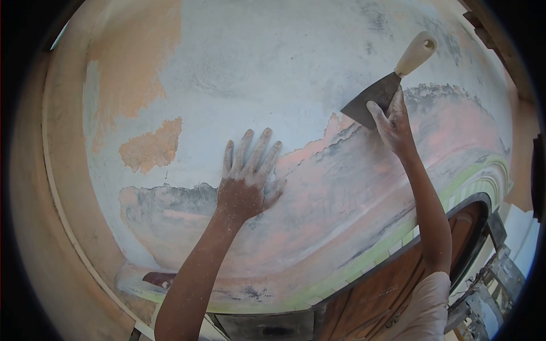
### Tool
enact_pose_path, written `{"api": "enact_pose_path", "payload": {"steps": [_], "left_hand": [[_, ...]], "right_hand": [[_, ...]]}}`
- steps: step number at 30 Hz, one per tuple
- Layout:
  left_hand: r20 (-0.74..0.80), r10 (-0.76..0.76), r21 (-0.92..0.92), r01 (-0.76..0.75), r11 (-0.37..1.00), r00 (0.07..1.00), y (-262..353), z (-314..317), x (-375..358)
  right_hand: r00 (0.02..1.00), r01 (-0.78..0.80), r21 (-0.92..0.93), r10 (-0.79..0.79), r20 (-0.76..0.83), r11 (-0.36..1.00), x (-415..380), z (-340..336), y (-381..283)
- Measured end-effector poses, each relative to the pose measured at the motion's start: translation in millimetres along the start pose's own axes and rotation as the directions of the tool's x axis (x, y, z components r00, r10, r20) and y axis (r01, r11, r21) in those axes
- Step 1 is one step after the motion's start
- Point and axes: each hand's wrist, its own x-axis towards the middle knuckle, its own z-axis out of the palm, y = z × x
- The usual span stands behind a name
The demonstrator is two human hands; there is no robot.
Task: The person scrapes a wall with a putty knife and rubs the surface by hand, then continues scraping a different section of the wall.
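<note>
My right hand (391, 124) grips a scraper by its dark metal blade (372, 101), thumb on the near face. The scraper's pale handle (417, 52) points up and to the right, away from my palm. The blade's left corner lies close over the wall. Dusty and spread, the fingers of my left hand (248, 176) rest flat against the wall (239, 74), which has peeling pale paint. Around that hand run a ragged grey edge and a pinkish stripped area (307, 187).
Below the wall a green and white arched moulding (364, 267) frames a brown wooden door (364, 310). A bare orange patch (152, 145) shows left of my hand. A dark red object (158, 279) lies on the lower left ledge. Wooden pieces (506, 270) stand at the right.
</note>
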Motion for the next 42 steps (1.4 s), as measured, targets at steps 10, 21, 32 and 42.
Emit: {"api": "enact_pose_path", "payload": {"steps": [10, 21, 32, 42], "left_hand": [[0.003, -0.005, 0.009, 0.005, 1.000, 1.000, 0.3, 3.5, 0.4], [-0.039, 0.015, 0.077, -0.012, 0.997, 0.999, -0.6, 12.4, -3.2], [-0.015, 0.006, 0.082, -0.005, 0.997, 1.000, -1.9, 11.1, -7.6], [-0.025, 0.011, 0.078, -0.009, 0.997, 1.000, -3.3, 11.7, -8.4]], "right_hand": [[0.998, 0.010, -0.111, -0.003, 0.064, 0.994, -6.8, 0.6, 7.0], [0.968, 0.243, -0.276, -0.249, 0.013, 0.930, 2.6, -12.9, 15.4], [0.989, 0.137, -0.248, -0.119, 0.088, 0.959, 6.2, -23.0, 23.8], [0.996, 0.081, -0.245, -0.067, 0.067, 0.966, 1.9, -18.9, 17.4]]}}
